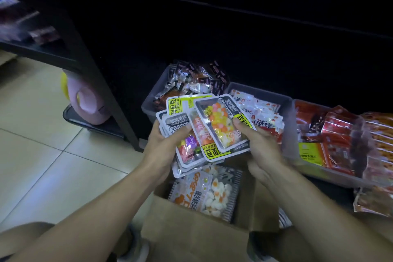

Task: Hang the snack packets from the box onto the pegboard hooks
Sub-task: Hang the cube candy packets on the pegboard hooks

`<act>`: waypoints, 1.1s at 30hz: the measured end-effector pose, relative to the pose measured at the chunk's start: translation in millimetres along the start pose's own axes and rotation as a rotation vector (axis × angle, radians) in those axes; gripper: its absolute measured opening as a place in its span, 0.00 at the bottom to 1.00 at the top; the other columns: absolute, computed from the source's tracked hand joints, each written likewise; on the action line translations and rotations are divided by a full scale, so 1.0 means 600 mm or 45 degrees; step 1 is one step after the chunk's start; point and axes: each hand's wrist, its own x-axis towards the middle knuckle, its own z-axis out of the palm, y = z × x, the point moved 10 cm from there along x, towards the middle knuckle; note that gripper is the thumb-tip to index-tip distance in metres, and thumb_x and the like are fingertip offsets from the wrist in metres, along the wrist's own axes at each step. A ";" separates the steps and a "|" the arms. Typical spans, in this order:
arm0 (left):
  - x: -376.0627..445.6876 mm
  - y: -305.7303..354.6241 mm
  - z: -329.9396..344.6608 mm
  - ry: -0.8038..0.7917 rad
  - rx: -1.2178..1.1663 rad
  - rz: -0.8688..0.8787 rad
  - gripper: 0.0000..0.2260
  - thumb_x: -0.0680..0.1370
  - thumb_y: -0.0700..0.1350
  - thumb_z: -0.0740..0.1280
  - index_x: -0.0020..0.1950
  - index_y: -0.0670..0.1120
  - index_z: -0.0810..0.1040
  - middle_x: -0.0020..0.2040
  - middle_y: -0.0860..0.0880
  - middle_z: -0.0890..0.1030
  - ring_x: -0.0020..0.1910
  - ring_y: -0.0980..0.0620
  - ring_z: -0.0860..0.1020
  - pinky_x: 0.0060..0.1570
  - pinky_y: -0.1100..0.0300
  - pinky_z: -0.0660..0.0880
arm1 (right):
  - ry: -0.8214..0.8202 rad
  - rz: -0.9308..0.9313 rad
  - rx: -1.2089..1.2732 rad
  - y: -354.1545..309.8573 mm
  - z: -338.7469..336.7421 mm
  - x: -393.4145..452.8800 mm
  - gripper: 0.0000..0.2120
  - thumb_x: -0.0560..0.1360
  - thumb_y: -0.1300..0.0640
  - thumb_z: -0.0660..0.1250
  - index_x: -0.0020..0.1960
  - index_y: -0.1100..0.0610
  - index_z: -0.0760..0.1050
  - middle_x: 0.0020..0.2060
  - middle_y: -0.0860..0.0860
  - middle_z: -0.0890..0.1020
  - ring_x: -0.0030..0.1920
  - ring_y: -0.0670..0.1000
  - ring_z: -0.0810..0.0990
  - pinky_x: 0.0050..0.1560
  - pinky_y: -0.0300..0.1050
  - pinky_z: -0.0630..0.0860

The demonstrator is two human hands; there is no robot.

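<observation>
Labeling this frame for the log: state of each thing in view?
left hand: grips fanned packets
right hand: pinches top packet
snack packets: held above box
cardboard box: open, egg-candy packet inside
grey bins: full of snacks

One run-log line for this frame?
stage: sorting | left hand: grips packet stack | right hand: pinches top packet | below: open cardboard box | hung: none visible

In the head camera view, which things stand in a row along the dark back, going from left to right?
Pink jug → grey bin of dark packets → grey bin of white-and-red packets → clear bin of red packets.
</observation>
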 end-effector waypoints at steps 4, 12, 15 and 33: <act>0.000 -0.007 0.020 -0.002 -0.028 -0.010 0.33 0.67 0.56 0.79 0.69 0.47 0.76 0.58 0.43 0.88 0.55 0.39 0.88 0.59 0.39 0.82 | 0.079 -0.048 0.133 0.007 0.008 -0.008 0.07 0.75 0.59 0.77 0.53 0.57 0.83 0.46 0.56 0.89 0.48 0.57 0.88 0.55 0.55 0.84; 0.008 0.007 0.053 -0.127 -0.103 -0.028 0.35 0.69 0.40 0.79 0.74 0.43 0.72 0.62 0.39 0.86 0.58 0.36 0.86 0.52 0.40 0.86 | 0.201 -0.246 0.032 -0.028 0.004 -0.010 0.10 0.73 0.53 0.80 0.46 0.60 0.85 0.44 0.53 0.89 0.50 0.57 0.88 0.58 0.52 0.81; 0.007 0.016 0.059 -0.150 -0.164 -0.055 0.33 0.70 0.38 0.77 0.74 0.43 0.72 0.63 0.38 0.86 0.58 0.35 0.86 0.50 0.39 0.86 | 0.243 -0.206 0.037 -0.021 -0.005 -0.001 0.29 0.62 0.38 0.83 0.47 0.58 0.77 0.38 0.56 0.79 0.46 0.61 0.85 0.62 0.59 0.77; -0.118 0.152 0.136 -0.129 -0.121 0.038 0.32 0.65 0.34 0.79 0.68 0.43 0.77 0.56 0.36 0.87 0.50 0.36 0.88 0.45 0.45 0.86 | 0.179 -0.496 -0.181 -0.191 0.038 -0.133 0.33 0.74 0.35 0.73 0.45 0.68 0.78 0.41 0.72 0.80 0.35 0.54 0.76 0.37 0.53 0.74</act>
